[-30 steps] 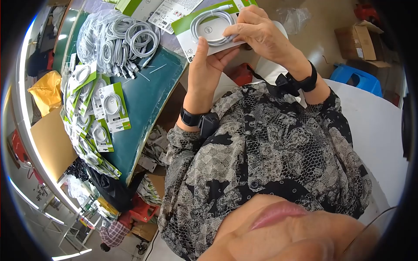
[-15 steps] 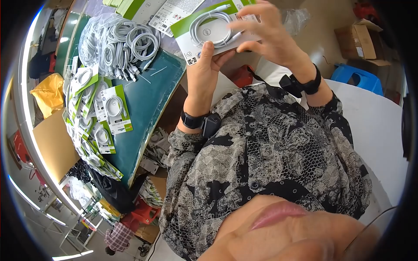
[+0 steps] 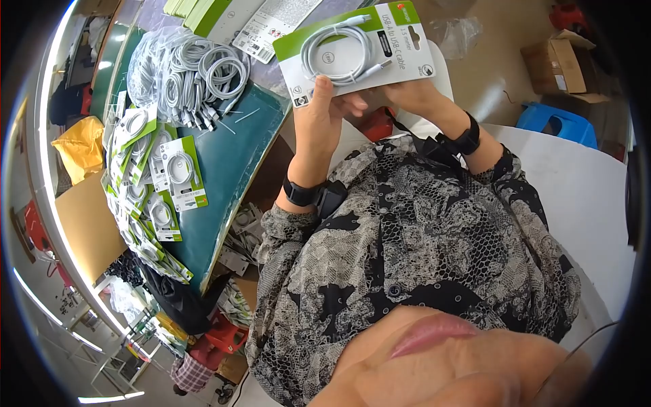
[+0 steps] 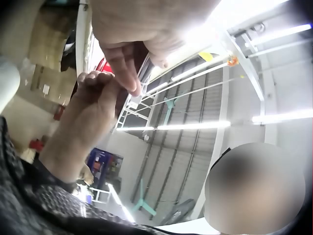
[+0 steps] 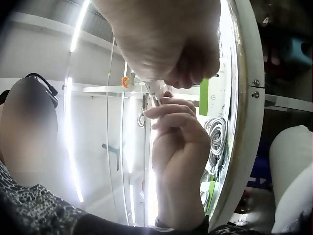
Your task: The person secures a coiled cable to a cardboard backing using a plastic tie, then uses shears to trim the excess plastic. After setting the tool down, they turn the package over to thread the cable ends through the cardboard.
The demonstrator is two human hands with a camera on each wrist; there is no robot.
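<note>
A white-and-green USB cable card [image 3: 400, 47] is held up at the top of the head view, printed side showing. A looped light grey cable [image 3: 369, 44] lies on its front, with white ties across the loop. My left hand [image 3: 319, 129] grips the card's lower left, thumb on the front and fingers under it. My right hand [image 3: 417, 98] is at the back of the card near its lower right, fingers mostly hidden in the head view. In the left wrist view the right hand [image 4: 85, 115] has curled fingers close to the left hand's fingertips.
Several bundled cables [image 3: 193, 71] lie in a clear bag on the green table [image 3: 237, 149]. Several carded cables [image 3: 180, 169] overlap at the table's left. Stacked blank cards [image 3: 224, 17] lie at the back. A blue stool [image 3: 556, 122] and a cardboard box [image 3: 563, 71] stand at right.
My right hand has left the cable on the front and passed round behind the card, uncovering the card's right end. The left hand keeps hold, and the card has turned more face-on.
</note>
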